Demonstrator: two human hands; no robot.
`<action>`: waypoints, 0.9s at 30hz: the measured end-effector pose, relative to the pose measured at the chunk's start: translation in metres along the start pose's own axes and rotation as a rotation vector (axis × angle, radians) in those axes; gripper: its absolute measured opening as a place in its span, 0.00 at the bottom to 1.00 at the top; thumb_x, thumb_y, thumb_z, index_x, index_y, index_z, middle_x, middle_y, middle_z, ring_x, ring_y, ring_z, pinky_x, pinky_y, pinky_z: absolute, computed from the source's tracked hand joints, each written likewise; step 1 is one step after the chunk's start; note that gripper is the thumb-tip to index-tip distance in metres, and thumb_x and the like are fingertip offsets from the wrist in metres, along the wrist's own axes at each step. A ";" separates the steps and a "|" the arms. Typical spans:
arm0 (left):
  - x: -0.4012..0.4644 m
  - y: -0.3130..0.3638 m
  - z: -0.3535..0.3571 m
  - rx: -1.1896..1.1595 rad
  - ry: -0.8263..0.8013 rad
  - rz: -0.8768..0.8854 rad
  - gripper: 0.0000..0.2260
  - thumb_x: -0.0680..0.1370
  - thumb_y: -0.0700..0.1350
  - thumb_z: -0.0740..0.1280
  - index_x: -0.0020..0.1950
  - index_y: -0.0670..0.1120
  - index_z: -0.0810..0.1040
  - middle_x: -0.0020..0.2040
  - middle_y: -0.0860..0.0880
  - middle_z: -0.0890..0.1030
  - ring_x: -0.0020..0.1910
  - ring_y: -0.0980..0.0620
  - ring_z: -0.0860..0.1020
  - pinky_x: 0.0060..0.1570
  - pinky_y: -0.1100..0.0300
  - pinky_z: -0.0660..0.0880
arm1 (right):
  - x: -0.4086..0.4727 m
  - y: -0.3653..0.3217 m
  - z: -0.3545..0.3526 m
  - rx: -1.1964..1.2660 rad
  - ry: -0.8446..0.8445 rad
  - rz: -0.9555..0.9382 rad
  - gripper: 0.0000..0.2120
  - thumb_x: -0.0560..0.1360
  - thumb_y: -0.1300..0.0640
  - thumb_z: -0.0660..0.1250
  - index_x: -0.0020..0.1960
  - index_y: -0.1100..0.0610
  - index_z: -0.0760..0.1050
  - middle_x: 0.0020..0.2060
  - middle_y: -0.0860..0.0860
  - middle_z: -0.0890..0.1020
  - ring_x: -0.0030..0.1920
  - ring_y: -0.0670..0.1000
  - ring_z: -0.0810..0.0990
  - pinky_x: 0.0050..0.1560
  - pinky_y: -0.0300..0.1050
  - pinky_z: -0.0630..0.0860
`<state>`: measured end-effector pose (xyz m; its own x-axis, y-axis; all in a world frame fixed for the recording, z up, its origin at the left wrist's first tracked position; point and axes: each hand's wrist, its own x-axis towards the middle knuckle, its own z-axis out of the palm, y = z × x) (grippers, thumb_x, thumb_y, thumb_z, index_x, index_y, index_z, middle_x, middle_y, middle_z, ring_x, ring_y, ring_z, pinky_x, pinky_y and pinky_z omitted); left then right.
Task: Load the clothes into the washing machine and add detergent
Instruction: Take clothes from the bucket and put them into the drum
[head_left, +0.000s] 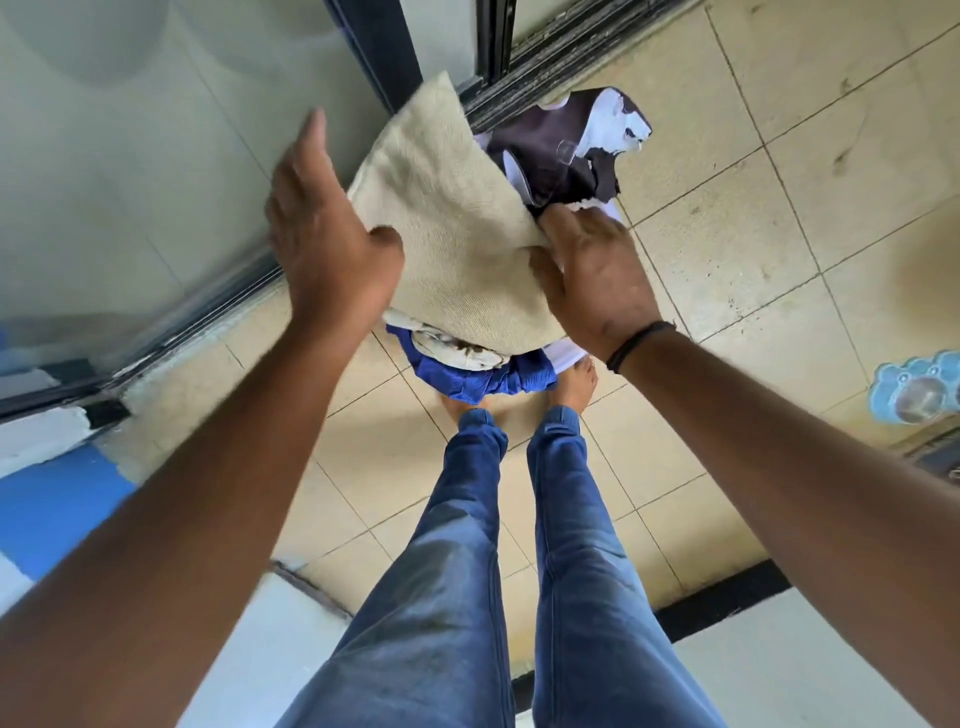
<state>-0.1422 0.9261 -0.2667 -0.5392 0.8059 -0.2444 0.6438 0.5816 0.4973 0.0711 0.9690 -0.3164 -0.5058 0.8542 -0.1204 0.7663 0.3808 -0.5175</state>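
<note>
A person stands barefoot on a tiled floor (753, 249), looking straight down past both arms at a bundle of clothes (467, 249) held out in front of the body, above the feet. The bundle is in the air, carried between the two hands and resting on nothing else.

On top lies a beige knit cloth (452, 218), its far corner pointing up toward the sliding door (156, 156). A dark cloth (561, 150) with white patches sticks out on the far right side of the bundle. Below the near edge hang a blue cloth (467, 384), a white one with dark marks (457, 348) and a plain white piece (566, 353).

The left hand (327, 234) lies flat against the left side of the bundle, fingers straight and stretched away from the body, thumb pressing on the beige cloth. The right hand (597, 270) clasps the right side, thumb on the beige cloth and fingers curling under where the dark cloth comes out. A black band (639, 343) circles the right wrist.

The legs wear blue jeans (493, 571). The door's dark frame runs along the floor's left edge. At the right edge of the floor, well apart from the bundle, sits a pale blue thing (914, 389); I cannot tell what it is.
</note>
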 end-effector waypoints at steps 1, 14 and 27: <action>0.002 0.004 -0.004 -0.019 0.030 0.120 0.39 0.67 0.40 0.66 0.79 0.46 0.61 0.75 0.45 0.67 0.74 0.42 0.66 0.72 0.44 0.64 | -0.004 -0.007 -0.003 -0.021 0.010 -0.077 0.09 0.77 0.55 0.64 0.53 0.61 0.74 0.41 0.57 0.80 0.46 0.62 0.77 0.50 0.53 0.72; -0.008 0.042 0.010 0.444 -1.049 0.242 0.42 0.68 0.81 0.44 0.45 0.47 0.79 0.45 0.48 0.83 0.47 0.49 0.80 0.51 0.53 0.74 | -0.073 -0.061 -0.004 0.024 0.129 -0.293 0.06 0.78 0.58 0.67 0.50 0.58 0.82 0.41 0.55 0.81 0.44 0.60 0.78 0.45 0.53 0.72; -0.024 0.054 -0.022 -0.163 -1.193 0.392 0.30 0.61 0.62 0.78 0.36 0.35 0.77 0.31 0.47 0.65 0.30 0.52 0.62 0.28 0.58 0.57 | -0.088 0.068 0.038 0.199 -0.217 0.785 0.32 0.73 0.56 0.71 0.75 0.48 0.65 0.73 0.55 0.69 0.71 0.58 0.70 0.66 0.51 0.69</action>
<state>-0.1067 0.9351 -0.2155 0.5502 0.5684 -0.6117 0.5288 0.3298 0.7821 0.1526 0.9063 -0.3731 0.0645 0.7503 -0.6580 0.8536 -0.3830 -0.3530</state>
